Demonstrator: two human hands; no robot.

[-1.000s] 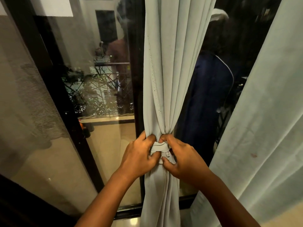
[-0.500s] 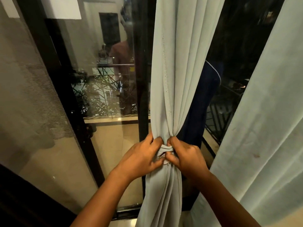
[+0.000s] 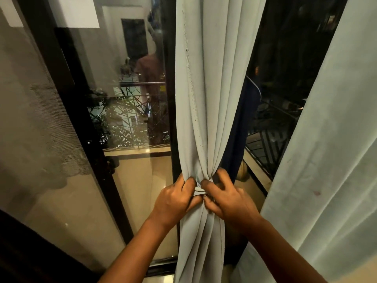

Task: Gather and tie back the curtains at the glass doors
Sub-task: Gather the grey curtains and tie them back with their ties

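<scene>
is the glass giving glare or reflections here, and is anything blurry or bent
Head view: the glass door mirrors the lit room, with small glare spots low on the pane; outside is dark. Wide-angle bends the door frame. Left hand, right hand and gathered curtain are sharp.

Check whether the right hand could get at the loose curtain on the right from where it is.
Probably yes. The right hand is pinching the tie band on the gathered curtain, so it must let go first; nothing shows between it and the loose curtain beside it.
</scene>
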